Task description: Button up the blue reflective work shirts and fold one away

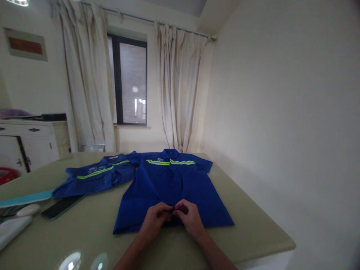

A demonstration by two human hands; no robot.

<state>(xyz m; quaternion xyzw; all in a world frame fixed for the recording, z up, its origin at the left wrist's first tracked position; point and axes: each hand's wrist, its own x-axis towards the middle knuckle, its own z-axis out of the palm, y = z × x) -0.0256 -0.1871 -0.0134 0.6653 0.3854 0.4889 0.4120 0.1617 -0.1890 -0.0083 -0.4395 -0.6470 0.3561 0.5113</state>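
A blue short-sleeved work shirt [146,191] lies spread face up, its collar toward the window and yellow-green stripes across the chest. Both my hands meet at the front placket close to the hem. My left hand [157,216] pinches the cloth there between thumb and fingers. Right beside it, my right hand [189,214] pinches the same spot, slightly lifting the fabric. Whether a button is between the fingertips is too small to tell. Left of this shirt lies a second blue garment [98,176] with similar stripes, bunched and partly against the first one's sleeve.
The pale green table [258,232] ends at a rounded corner on the right, near the wall. At the left lie a dark phone [63,207], a light-blue strip [28,198], a white mouse-like object [28,210] and a white device [12,230]. A white cabinet [39,140] stands behind.
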